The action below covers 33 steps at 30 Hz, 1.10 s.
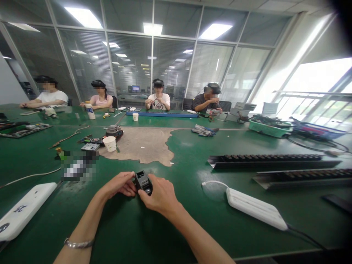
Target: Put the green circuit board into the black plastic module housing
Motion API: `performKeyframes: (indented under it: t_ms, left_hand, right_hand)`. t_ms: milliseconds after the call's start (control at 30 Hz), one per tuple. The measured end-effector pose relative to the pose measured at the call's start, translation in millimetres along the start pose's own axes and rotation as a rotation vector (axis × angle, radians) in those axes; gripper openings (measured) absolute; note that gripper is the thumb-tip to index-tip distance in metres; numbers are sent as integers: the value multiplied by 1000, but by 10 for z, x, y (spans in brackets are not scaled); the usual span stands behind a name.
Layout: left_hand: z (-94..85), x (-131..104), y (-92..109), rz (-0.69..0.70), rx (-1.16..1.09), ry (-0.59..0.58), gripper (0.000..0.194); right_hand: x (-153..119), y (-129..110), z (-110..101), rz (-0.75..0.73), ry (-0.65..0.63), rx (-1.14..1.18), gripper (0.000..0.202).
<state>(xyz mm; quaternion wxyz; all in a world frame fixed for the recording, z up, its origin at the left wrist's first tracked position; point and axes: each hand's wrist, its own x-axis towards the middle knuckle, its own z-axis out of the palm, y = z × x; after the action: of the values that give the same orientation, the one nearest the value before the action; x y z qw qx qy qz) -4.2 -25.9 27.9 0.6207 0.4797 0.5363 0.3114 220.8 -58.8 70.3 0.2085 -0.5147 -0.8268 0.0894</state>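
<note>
A small black box-shaped electrical module [142, 179] is held just above the green table at the near middle, tilted, with slots and openings on its upper face. My right hand [164, 195] grips it from the right, thumb along the lower edge and fingers at the far side. On the left side of the module, the bent fingers of my left hand [121, 184] close in against it. A metal bracelet [78, 243] circles my left wrist. Where my left fingertips meet the module is partly hidden.
White cabled slabs [255, 208] lie at right and left. Metal channels with rows of black parts [272, 161] rest at right. A paper cup [110, 144] stands by loose electronics on a brown sheet [145, 141]. Several people sit across; a green basket [271, 128] is far right.
</note>
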Motion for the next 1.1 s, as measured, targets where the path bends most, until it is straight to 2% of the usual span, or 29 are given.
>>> performKeyframes:
  t_ms: [133,233,300,467,667,800,933,1100]
  left_hand:
    - [1,-20,31,-23,60,53,81]
    - [16,-33,53,-13,86,13,75]
    - [28,-32,60,8,94,-10,69]
    - [43,30,32,82,99,39,59]
    - [21,80,-10,103,62,106,66]
    - [14,54,0,85,-17,89,71]
    - [11,28,12,79,-43,85,76]
    - [8,35,-2,67,-9,100,76]
  right_hand:
    - [-12,52,38,0,-122,-29,50]
    - [-4,97,31,-14,-194,9,52]
    - [1,104,46,-21,-190,51,50]
    - [2,39,208,-23,-59,137,42]
    - [35,-3,318,-7,46,194,35]
    - [50,-38,255,10,159,239,32]
    - [76,-38,108,-17,234,282,31]
    - [179,177,-71,89,240,212,27]
